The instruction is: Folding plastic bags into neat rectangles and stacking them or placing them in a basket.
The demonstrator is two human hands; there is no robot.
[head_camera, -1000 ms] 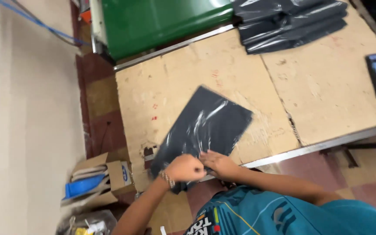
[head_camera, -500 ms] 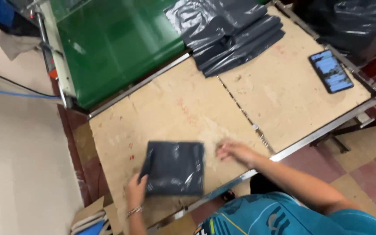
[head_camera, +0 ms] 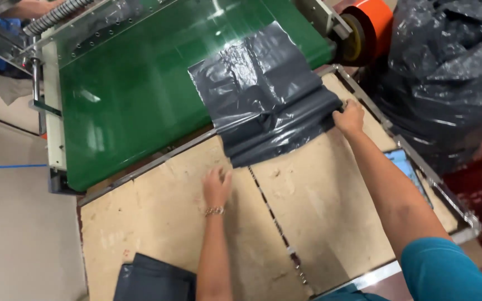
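My right hand [head_camera: 348, 118] grip: seemingly pinching grey plastic bag [head_camera: 263, 95] edge | my left hand [head_camera: 217, 187] grip: spread flat on bench [head_camera: 157, 200]

Bright, even light falls from above. It leaves white glare streaks on the green belt [head_camera: 140, 106], beyond the fingertips of the left hand [head_camera: 217, 187], and shiny crinkled highlights on the grey plastic sheet [head_camera: 263, 95] just past the fingers of the right hand [head_camera: 348, 117]. Shadows are soft and short: a thin one hugs the left hand's fingers on the tan board [head_camera: 319, 212]. Focus is fair at the centre. The near forearms and the teal sleeve [head_camera: 453, 270] are softer, and the black bag heap [head_camera: 447, 72], right of the right fingers, goes dark and reddish at the frame edge. Straight rails bow slightly towards the corners.
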